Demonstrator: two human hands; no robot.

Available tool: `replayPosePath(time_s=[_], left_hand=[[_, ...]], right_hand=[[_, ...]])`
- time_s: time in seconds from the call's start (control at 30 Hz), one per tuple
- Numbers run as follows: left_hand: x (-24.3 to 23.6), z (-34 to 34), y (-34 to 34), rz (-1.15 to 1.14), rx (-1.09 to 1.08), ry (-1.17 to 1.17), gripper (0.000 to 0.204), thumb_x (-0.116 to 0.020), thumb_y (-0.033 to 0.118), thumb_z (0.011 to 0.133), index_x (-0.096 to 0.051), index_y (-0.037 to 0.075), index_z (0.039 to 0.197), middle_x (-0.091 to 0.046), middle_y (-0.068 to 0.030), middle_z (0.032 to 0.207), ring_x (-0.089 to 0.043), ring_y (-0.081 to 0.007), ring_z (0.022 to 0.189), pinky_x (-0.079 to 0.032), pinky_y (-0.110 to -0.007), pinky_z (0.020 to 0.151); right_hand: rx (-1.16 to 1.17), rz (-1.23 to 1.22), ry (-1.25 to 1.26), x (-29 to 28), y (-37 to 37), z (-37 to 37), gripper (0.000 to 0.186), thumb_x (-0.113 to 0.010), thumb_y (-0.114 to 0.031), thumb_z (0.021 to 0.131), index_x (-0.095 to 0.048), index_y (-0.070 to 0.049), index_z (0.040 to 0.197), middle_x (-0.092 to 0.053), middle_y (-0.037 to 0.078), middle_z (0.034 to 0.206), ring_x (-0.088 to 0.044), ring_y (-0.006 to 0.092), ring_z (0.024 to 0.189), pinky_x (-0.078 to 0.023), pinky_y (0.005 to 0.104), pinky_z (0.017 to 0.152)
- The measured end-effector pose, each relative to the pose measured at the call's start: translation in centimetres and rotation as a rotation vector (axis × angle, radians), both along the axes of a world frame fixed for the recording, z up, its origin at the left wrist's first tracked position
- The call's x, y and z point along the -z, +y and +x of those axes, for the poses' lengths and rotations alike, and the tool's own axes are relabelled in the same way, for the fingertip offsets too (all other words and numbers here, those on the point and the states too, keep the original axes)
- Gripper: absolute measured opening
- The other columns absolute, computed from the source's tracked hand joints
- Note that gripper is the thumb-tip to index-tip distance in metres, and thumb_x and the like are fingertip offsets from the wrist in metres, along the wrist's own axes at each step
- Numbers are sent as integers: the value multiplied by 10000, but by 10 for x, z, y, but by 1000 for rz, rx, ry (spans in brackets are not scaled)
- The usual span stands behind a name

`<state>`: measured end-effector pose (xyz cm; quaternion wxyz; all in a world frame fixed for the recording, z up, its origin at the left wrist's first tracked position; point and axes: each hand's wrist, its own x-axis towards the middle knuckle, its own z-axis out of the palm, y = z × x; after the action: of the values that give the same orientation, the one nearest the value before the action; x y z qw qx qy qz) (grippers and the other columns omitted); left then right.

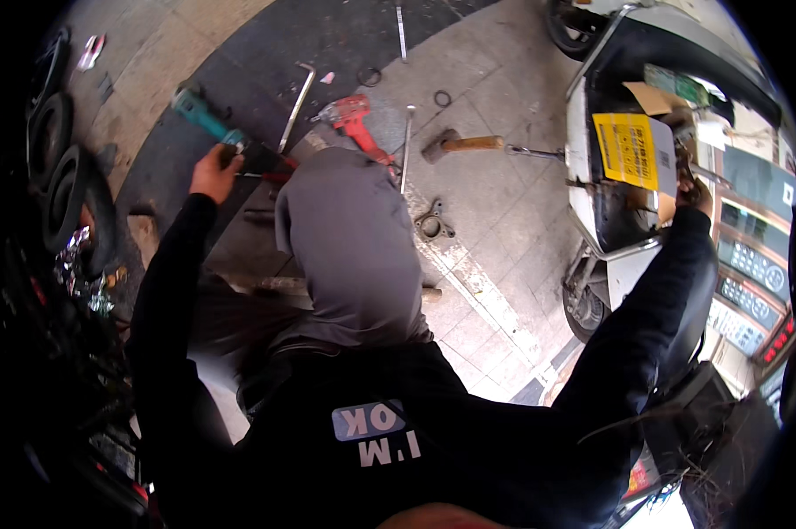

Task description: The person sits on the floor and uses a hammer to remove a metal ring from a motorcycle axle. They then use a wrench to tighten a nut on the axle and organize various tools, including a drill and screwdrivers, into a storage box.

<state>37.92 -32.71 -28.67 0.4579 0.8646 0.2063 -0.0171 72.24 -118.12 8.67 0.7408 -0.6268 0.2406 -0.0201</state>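
Observation:
My left hand (214, 174) is out at the left, its fingers closed round a small dark thing that I cannot make out. Just beyond it lies a teal power tool (208, 119) with a dark body. On the right, my right hand (693, 194) reaches among boxes on the black top of a white wheeled cart or vehicle (583, 207). Its fingers look curled, and shade hides what is in them. Beside that hand is a yellow and white box (625, 152). An open brown cardboard box (655, 99) lies behind it.
On the paving lie a red impact wrench (354, 119), a wooden-handled hammer (464, 144), a bent metal bar (298, 106), a long rod (407, 150) and a three-armed metal part (433, 222). Tyres (67, 198) stand at the left. My grey-trousered knee (349, 238) is in the middle.

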Motion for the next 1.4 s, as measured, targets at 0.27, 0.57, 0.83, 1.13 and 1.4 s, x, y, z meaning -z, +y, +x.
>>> replayPosePath(time_s=[0.27,0.57,0.83,1.13,1.4], left_hand=[[71,-81,-39,284,33,306,344,-721,313,863,-627,67,1084,-692,-165,1022,-659,-377,1002,-524,-463,851],[182,-16,91,-125,-586,96,825,-844,475,779,-550,-133,1253,-685,-156,1056,-642,-222,925,-515,-361,843],[215,45,83,-152,-485,255,657,-818,494,774,-707,-87,1062,-723,-171,1022,-665,-287,942,-497,-405,854],[202,48,96,-278,-530,330,547,-852,384,695,-716,-86,939,-725,-164,972,-679,-251,901,-507,-366,812],[140,-18,57,-278,-488,371,270,-758,129,741,-690,-50,932,-687,-88,842,-639,-179,726,-505,-349,661]], right_hand=[[136,-601,-354,129,213,-163,459,-524,-85,944,-431,30,1379,-588,237,1265,-636,253,664,-576,358,584],[-418,-372,16,275,362,-252,367,-571,45,905,-576,-28,1264,-635,51,979,-615,100,649,-505,253,573],[-103,-592,-135,192,252,-243,313,-551,25,925,-586,7,1236,-641,73,965,-618,115,637,-519,258,554],[-475,-506,36,273,302,-289,253,-592,-34,929,-650,-46,1175,-674,56,890,-627,102,695,-525,267,625],[-758,-1219,164,437,440,-169,456,-686,-211,831,-552,-44,1234,-646,225,1174,-657,386,1051,-520,482,914]])
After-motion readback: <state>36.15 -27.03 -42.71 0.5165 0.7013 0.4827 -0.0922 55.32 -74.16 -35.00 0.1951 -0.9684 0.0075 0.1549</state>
